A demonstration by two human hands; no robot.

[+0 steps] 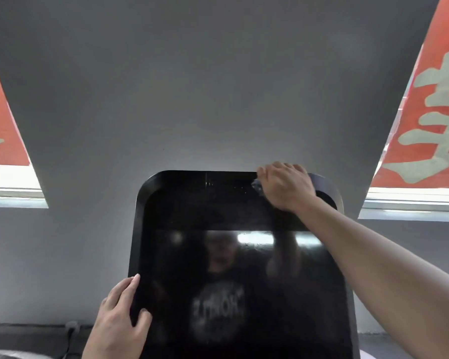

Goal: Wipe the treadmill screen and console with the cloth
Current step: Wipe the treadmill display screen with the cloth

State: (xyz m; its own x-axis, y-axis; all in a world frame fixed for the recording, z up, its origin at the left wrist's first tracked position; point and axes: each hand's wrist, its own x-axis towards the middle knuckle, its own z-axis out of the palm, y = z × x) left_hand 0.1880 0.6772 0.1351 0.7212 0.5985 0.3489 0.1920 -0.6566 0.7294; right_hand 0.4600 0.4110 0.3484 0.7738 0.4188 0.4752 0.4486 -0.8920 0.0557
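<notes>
Landmark: treadmill screen [239,268], black, glossy, rounded corners, seen centre-low against a grey wall [192,86].

Far left of the screen: a red banner [0,130] is seen over a bright window strip [13,185].

At the screen's lower left edge: the left hand [119,320] is wrapped on the bezel, thumb laid on the glass face, fingers extended up along the outer side edge. The edge is gripped between thumb and fingers.

On the screen itself: an upper dark band is seen above the reflective panel; a person's blurred reflection, dark printed shirt, and ceiling light glare are carried in the glass.

At the screen's upper right corner: the right hand [285,185] is placed on top of the bezel, knuckles up, fingers curled over the top edge. The cloth [257,186] is mostly hidden under that hand; only a small pale, crumpled bit is shown at the hand's left side, against the dark band. It is held bunched under the palm and fingers. The cloth is well apart from the left hand, diagonally across the screen.

Far right of the screen: a second red banner [436,99] with large pale characters is seen above another window strip [412,200].
</notes>
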